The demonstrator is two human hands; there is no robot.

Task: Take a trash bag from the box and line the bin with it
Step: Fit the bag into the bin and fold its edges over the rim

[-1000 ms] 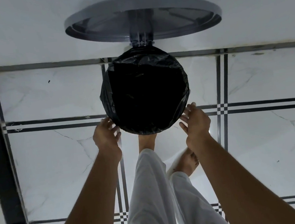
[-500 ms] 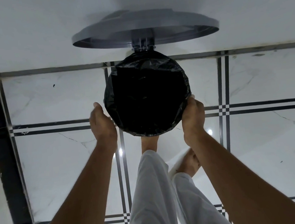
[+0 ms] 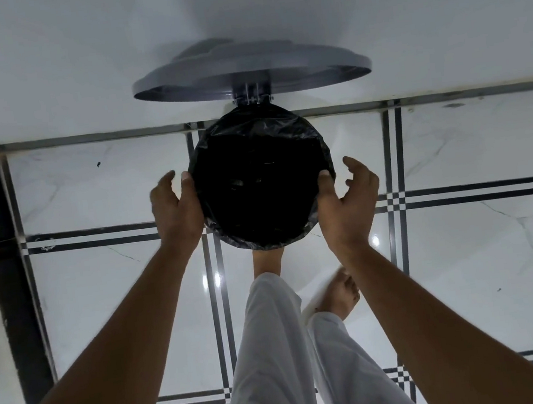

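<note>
The left hand's fingers (image 3: 186,181) lie flat against the left side of the bin (image 3: 263,189), pressing the black trash bag (image 3: 214,138) to the rim. On the right side of the bin, the right hand (image 3: 346,202) has its fingers spread wide, only the thumb touching the bag's edge. The bag already sits inside the bin, folded over the rim. Behind the bin stands its raised lid (image 3: 250,70). With only that light hold on the right, the folded edge could slip back in; the lid dropping might catch the hands.
</note>
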